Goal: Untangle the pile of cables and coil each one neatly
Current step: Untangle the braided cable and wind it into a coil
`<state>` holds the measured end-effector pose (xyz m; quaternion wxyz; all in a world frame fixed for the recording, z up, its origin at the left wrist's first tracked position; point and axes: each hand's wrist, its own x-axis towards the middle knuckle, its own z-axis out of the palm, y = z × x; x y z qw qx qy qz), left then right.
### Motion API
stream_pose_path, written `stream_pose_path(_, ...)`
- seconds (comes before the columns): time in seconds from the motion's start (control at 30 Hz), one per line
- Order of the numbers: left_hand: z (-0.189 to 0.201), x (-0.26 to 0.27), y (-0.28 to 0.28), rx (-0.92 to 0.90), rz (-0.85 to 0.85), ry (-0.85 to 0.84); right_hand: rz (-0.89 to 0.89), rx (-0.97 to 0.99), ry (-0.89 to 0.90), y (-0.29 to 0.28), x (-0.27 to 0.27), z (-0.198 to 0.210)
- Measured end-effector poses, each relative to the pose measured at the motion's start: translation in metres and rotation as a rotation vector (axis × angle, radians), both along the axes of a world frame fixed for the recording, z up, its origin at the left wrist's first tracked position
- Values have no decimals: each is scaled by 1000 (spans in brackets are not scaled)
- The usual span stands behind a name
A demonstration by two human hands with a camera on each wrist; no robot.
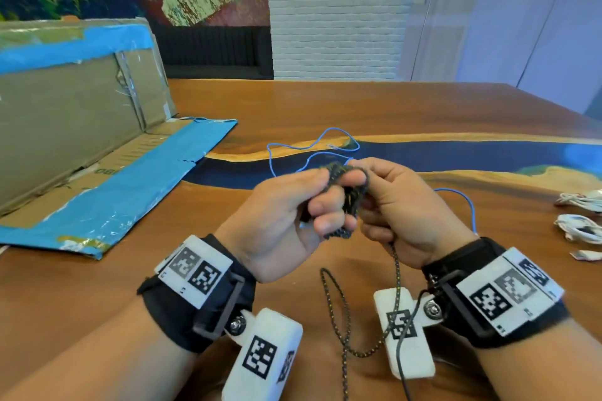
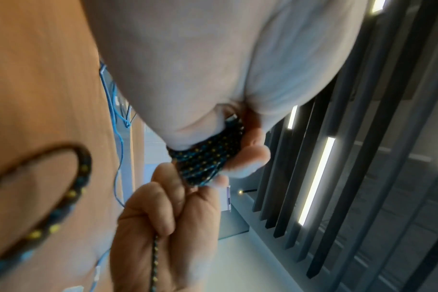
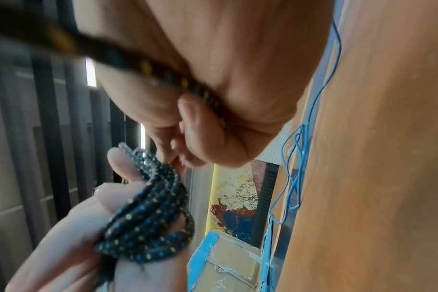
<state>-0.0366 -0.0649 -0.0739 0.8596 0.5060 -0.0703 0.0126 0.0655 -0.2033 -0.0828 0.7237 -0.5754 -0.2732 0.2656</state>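
From the head view, your left hand (image 1: 286,215) curls its fingers around a small coil of the black braided cable (image 1: 345,195), held above the wooden table (image 1: 325,107) at the near middle. Your right hand (image 1: 400,205) pinches the same cable at the top of the coil, and its loose tail hangs down between your wrists in one loop. One thin blue wire (image 1: 312,146) lies just beyond your hands. Two white coiled cables (image 1: 580,228) rest at the right edge, and one cardboard box (image 1: 75,114) with blue tape stands far left.

From the left wrist view, your left fingers (image 2: 250,156) clamp several turns of the braided coil (image 2: 208,156), with your right hand (image 2: 163,217) closed on the tail just below.

From the right wrist view, your right fingers (image 3: 200,122) are clenched on one strand, while your left hand (image 3: 88,227) grasps the coil (image 3: 153,217) of roughly four or five turns.
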Motion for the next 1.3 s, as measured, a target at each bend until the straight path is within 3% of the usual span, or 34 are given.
stream_pose_path(0.1, 8, 2, 4, -164, 117, -78, 112, -66, 2, 1, -6, -3)
stream_pose_path(0.23, 12, 4, 15, -165, 330, -180, 198, -150, -36, 8, -21, -10)
stream_pose_path(0.37, 11, 7, 35, -61, 523, -201, 281, -255, -122, 10, -33, -10)
stream_pose_path(0.47, 9, 6, 36, 228, 562, -127, 296, -279, -217, 9, -37, -3)
stream_pose_path(0.6, 6, 2, 25, 626, 441, 17, 227, -181, -205, 4, -33, 5)
stream_pose_path(0.73, 11, -6, 18, 772, 308, 49, 156, -88, -95, -5, -23, 12)
stream_pose_path(0.93, 8, -8, 16, 588, 141, 103, 27, 38, 35, -3, -16, 11)
stream_pose_path(1.1, 10, -10, 17, 444, -45, 125, -36, 14, -1, -1, -15, 9)
stream_pose_path(1.3, 4, -8, 10, 390, -51, 76, -7, 14, -30, 2, -16, 8)
